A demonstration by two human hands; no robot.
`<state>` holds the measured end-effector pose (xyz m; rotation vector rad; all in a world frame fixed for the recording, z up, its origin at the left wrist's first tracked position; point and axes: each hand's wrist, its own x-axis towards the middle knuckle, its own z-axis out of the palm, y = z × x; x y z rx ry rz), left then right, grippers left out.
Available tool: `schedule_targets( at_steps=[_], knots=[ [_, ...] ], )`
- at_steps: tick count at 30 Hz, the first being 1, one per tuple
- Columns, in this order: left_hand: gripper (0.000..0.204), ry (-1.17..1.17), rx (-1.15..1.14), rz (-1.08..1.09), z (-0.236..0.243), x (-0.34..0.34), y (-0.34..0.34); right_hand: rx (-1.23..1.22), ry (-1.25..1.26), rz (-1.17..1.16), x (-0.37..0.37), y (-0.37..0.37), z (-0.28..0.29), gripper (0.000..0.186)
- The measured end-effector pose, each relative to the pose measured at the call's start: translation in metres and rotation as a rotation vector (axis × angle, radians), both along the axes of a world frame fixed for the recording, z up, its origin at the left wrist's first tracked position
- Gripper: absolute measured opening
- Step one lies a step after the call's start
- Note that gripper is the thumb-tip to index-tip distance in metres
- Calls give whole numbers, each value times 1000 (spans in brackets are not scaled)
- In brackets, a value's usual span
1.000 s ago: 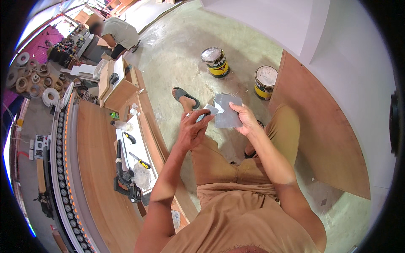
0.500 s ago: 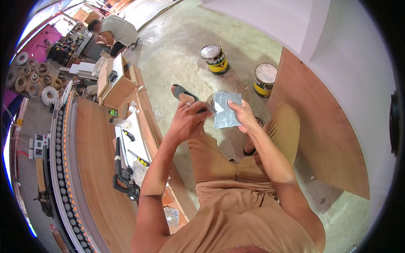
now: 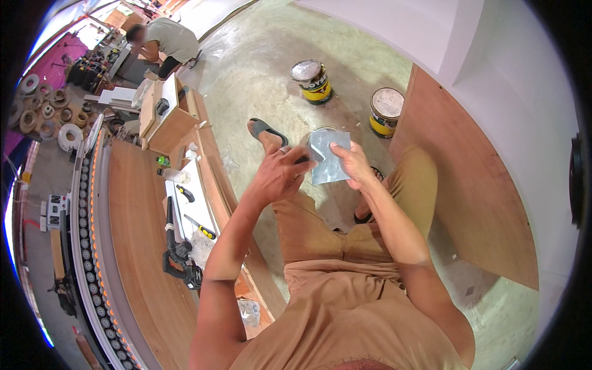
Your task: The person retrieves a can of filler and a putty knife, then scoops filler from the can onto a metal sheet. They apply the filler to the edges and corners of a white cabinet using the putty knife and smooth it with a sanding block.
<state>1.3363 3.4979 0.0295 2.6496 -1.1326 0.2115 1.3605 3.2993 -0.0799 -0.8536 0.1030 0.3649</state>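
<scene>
In front of me my right hand grips a thin, flat grey-blue rectangular plate by its right edge, thumb on top. A smear of white paste lies on the plate's left part. My left hand, with a ring on one finger, is closed on a small dark thing held against the plate's left edge; its shape is mostly hidden by the fingers. Behind the plate, the round rim of a can peeks out on the floor between my feet.
Two paint cans with yellow-and-black sides stand ahead on the floor. A wooden panel leans on the white structure at right. At left a wooden bench holds a cordless blower, a yellow-black knife and bottles. Another person bends far left.
My left hand has moved slightly right, its fingers now at the plate's left edge. The plate has tilted a little, and the white smear on it looks different.
</scene>
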Motion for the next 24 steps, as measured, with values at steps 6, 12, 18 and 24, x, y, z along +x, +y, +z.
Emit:
schedule_targets(
  at_steps=[6,12,18,24],
  knots=[
    [34,133,-407,88,-7,-1,12,200,121,-7,1,-1,10,28],
    [33,-59,-172,136,-24,-9,21,213,181,-22,-1,-3,10,27],
    [36,-32,-87,84,-3,-13,12,86,15,-29,1,0,2,27],
    [32,-71,-45,58,-3,-5,10,37,-4,-41,-2,4,3,25]
  ],
)
